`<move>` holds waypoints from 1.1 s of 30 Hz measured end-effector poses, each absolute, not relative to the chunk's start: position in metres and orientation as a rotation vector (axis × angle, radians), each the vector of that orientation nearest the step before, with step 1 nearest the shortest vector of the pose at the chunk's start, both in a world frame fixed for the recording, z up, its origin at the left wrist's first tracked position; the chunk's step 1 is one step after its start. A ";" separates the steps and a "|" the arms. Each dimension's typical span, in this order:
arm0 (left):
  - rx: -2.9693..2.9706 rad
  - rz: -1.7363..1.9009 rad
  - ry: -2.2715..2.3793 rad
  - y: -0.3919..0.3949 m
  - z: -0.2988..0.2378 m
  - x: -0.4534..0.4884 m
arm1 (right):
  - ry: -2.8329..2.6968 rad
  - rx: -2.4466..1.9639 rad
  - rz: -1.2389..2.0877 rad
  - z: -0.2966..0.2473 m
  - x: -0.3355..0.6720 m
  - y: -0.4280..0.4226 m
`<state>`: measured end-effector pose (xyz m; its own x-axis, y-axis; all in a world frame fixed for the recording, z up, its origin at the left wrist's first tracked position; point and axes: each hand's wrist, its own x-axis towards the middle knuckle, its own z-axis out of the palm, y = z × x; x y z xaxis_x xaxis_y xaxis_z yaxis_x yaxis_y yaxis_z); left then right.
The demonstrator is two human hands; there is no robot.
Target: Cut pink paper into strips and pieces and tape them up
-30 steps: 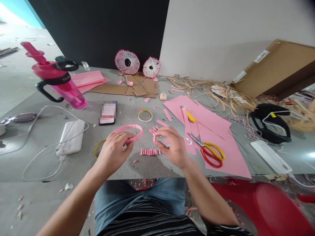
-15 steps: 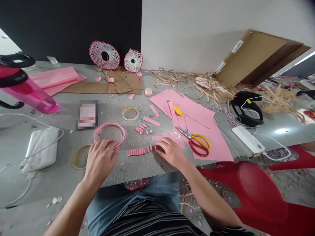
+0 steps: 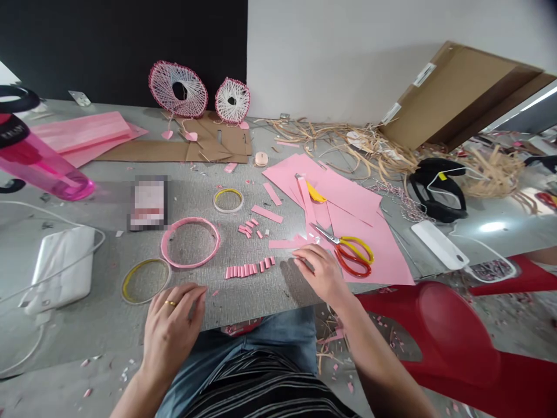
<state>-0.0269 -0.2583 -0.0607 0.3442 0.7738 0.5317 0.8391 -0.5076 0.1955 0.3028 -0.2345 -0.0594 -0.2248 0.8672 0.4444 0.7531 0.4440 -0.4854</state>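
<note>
My left hand (image 3: 174, 325) is over the table's front edge, fingers loosely bent, thumb a little apart and nothing visible in it. Just beyond its fingers lies a yellow-lined ring (image 3: 126, 284), and behind that a pink-wrapped ring (image 3: 218, 239). Between my hands runs a row of small folded pink paper pieces (image 3: 241, 270), with a few more pieces (image 3: 267, 263) at its right end. My right hand (image 3: 324, 273) hovers right of the row, fingers slightly curved, thumb apart, holding nothing. Beside it rest scissors (image 3: 354, 249) with red and yellow handles, on pink paper sheets (image 3: 383, 261).
A smaller ring (image 3: 228, 200), loose pink strips (image 3: 266, 213) and a blurred-out phone (image 3: 148, 203) lie farther back. A pink bottle (image 3: 47, 168) and white power bank (image 3: 65, 267) are left. Woven rings (image 3: 178, 90) lean on the wall. A red chair (image 3: 456, 337) stands right.
My left hand has let go of the pink-wrapped ring and drawn back toward me. My right hand has moved right, off the end of the row of folded pieces.
</note>
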 end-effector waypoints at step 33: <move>-2.685 -0.730 -1.493 -0.198 -0.035 -0.006 | -2.391 -1.437 0.382 -0.034 0.282 -0.160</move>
<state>-0.0062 -0.1979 -0.0346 0.4463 0.8076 0.3855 0.8002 -0.5530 0.2321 0.2816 -0.1603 -0.0338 -0.4405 0.8872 0.1370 0.8003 0.4572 -0.3879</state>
